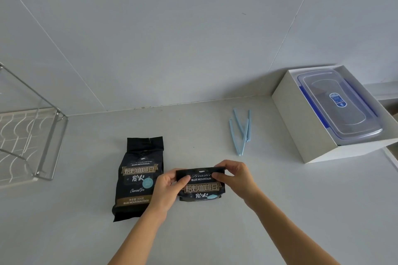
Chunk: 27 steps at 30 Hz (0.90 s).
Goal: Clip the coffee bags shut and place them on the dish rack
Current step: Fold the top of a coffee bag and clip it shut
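A black coffee bag (pixel 201 187) stands on the counter with its top folded down. My left hand (pixel 168 191) pinches the fold at its left end and my right hand (pixel 235 176) pinches it at the right end. A second black coffee bag (pixel 137 176) lies flat just to the left, its top unfolded. Two light blue bag clips (pixel 242 131) lie crossed on the counter behind and right of my hands. The metal dish rack (pixel 32 127) stands at the far left edge of the view.
A white open box (pixel 301 118) at the right holds a clear plastic container with a blue-rimmed lid (pixel 338 105). The grey counter (pixel 193 232) meets a tiled wall behind.
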Each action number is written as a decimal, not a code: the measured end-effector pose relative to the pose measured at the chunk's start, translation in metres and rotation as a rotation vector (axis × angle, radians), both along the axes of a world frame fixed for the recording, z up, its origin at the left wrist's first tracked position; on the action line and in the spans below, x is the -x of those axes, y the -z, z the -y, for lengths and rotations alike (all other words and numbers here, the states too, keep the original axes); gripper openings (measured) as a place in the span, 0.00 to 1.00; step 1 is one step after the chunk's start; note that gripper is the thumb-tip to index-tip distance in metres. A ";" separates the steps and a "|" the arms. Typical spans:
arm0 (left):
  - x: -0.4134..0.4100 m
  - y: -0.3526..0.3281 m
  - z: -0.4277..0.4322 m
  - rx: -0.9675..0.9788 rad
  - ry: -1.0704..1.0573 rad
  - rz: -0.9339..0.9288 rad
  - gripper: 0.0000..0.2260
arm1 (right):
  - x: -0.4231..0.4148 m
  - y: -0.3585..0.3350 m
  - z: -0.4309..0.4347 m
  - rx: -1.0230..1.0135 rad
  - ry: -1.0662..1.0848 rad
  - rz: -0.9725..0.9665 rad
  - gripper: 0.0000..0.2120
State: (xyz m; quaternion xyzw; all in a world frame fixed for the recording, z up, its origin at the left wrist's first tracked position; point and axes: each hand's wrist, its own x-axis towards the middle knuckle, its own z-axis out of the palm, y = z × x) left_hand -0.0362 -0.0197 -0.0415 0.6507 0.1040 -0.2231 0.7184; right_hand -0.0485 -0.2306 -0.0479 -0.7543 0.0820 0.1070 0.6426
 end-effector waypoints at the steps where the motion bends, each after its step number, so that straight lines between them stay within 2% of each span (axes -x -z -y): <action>1: 0.000 0.000 0.001 0.010 -0.022 -0.008 0.05 | -0.004 -0.003 0.006 -0.008 -0.066 -0.031 0.07; 2: 0.000 -0.001 0.002 0.021 -0.039 -0.018 0.05 | -0.010 -0.006 0.014 -0.017 -0.112 -0.060 0.05; 3: -0.001 -0.001 0.002 0.030 -0.050 -0.026 0.05 | -0.016 -0.006 0.024 -0.011 -0.103 -0.075 0.10; 4: -0.001 -0.001 0.003 0.032 -0.054 -0.028 0.05 | -0.023 -0.007 0.034 0.025 -0.024 -0.073 0.13; 6: -0.001 -0.001 0.003 0.019 -0.053 -0.019 0.06 | -0.039 -0.001 0.052 0.215 0.258 -0.032 0.11; 8: 0.000 -0.002 0.004 0.012 -0.055 -0.010 0.06 | -0.052 0.011 0.060 0.422 0.399 -0.069 0.12; 11: 0.001 -0.001 0.003 -0.022 -0.057 0.009 0.08 | -0.064 0.030 0.060 0.632 0.295 -0.166 0.17; 14: 0.001 0.000 0.001 -0.032 -0.035 0.025 0.10 | -0.066 0.043 0.057 0.827 0.236 -0.136 0.13; 18: 0.001 0.002 -0.001 -0.091 -0.019 0.047 0.10 | -0.058 0.049 0.062 0.804 0.314 -0.043 0.04; 24: 0.002 0.002 -0.003 -0.103 0.000 0.048 0.09 | -0.033 0.051 0.073 0.977 0.123 0.047 0.07; 26: 0.002 0.002 -0.003 -0.114 0.009 0.061 0.08 | -0.031 0.049 0.075 0.892 0.155 -0.008 0.07; 27: 0.002 0.002 -0.003 -0.114 0.010 0.063 0.08 | -0.031 0.047 0.076 0.783 0.187 -0.041 0.06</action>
